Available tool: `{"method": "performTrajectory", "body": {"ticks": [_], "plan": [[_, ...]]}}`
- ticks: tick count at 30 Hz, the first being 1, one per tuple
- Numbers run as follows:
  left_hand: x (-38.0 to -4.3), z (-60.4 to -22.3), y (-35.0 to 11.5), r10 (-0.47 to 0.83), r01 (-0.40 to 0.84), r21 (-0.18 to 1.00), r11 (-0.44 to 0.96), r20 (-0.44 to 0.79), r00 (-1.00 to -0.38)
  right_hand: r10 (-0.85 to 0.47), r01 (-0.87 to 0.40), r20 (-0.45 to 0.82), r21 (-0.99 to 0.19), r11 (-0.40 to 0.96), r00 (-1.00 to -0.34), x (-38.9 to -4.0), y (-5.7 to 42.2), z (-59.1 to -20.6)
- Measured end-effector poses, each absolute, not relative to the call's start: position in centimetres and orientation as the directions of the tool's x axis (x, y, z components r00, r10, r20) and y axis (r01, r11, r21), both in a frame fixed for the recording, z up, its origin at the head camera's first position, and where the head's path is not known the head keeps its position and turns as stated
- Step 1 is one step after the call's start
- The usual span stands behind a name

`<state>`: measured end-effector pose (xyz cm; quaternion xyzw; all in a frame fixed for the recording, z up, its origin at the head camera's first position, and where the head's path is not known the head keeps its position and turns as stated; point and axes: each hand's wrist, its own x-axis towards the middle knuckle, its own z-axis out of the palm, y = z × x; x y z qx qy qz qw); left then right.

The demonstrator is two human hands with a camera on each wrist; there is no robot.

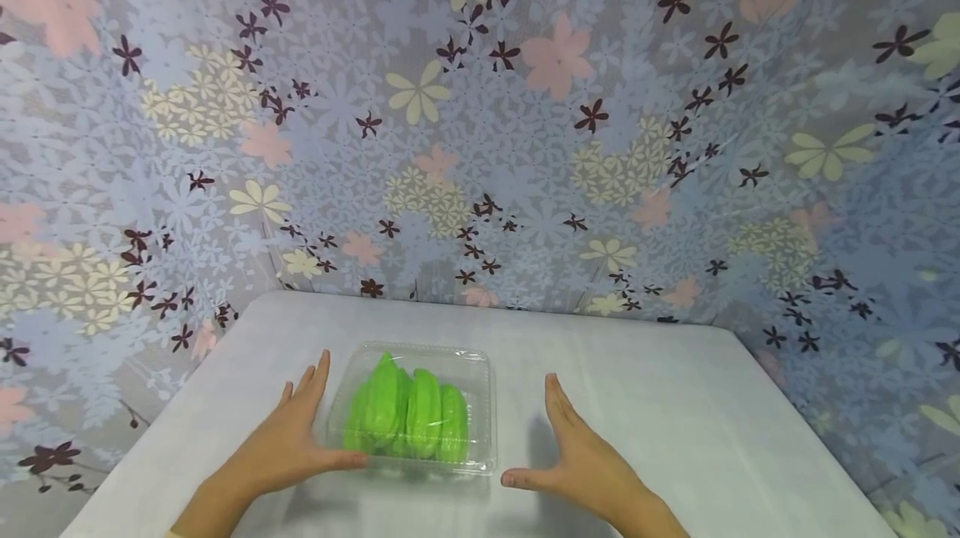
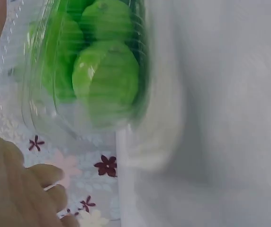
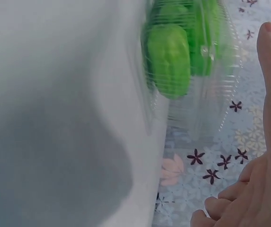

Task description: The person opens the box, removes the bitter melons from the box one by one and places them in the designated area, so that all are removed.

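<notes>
A clear plastic clamshell box [image 1: 482,388] sits left of the middle of a table, with several bright green, lengthwise-ridged pieces [image 1: 423,413] inside, which look like fruit or vegetables. On the box's left is my left hand [image 1: 281,442], fingers straight and thumb spread toward the near left corner; whether the thumb touches it I cannot tell. My right hand [image 1: 588,467] is held apart from the box on its right, fingers straight and thumb out. Both wrist views show the ends of the green pieces [image 2: 106,75] through the box wall [image 3: 197,113], and neither hand grips anything.
A white cloth-like surface covers the table [image 1: 637,388]. Behind it and at its sides hangs flower-patterned fabric [image 1: 480,146]. The table's far edge runs just beyond the box. Shadows of the hands fall on the white surface.
</notes>
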<state>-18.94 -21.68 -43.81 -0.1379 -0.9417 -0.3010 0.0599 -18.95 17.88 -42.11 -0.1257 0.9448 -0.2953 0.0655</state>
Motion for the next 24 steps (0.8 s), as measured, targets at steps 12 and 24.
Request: {"method": "performTrajectory", "body": {"ticks": [12, 24], "plan": [[-19.1, -45.1, -22.6, 0.269, 0.195, 0.66, 0.726, -0.011, -0.963, -0.347, -0.267, -0.012, -0.615, 0.742, -0.938, -18.6, 16.6, -43.5], [-19.4, -45.5, -21.7, 0.27, 0.193, 0.672, 0.715, -0.01, -0.963, -0.388, -0.272, -0.036, -0.654, 0.706, -0.921, -19.1, 14.7, -44.5]]}}
